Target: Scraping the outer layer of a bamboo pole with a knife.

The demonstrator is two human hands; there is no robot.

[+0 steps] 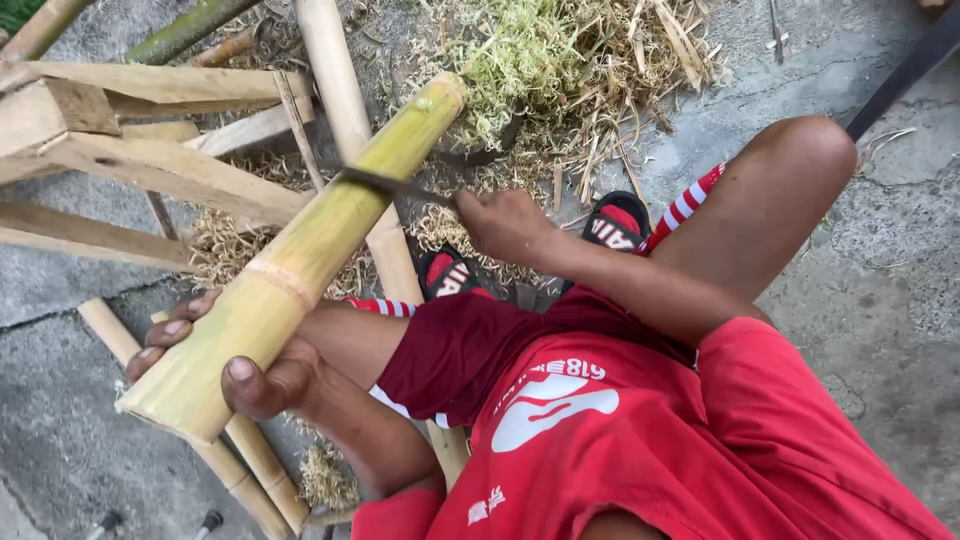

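step: scraping green skin off bamboo pole (300, 260) | left hand (235, 365) gripping near end | right hand (505, 225) clenching knife (385, 183) | next, likely: steady pull, blade flat

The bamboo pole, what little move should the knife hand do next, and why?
Probably draw the blade along the bamboo pole away from the body, shaving another strip. The right hand has the blade laid across the green skin, the left hand grips the near end, and shavings already lie beyond.
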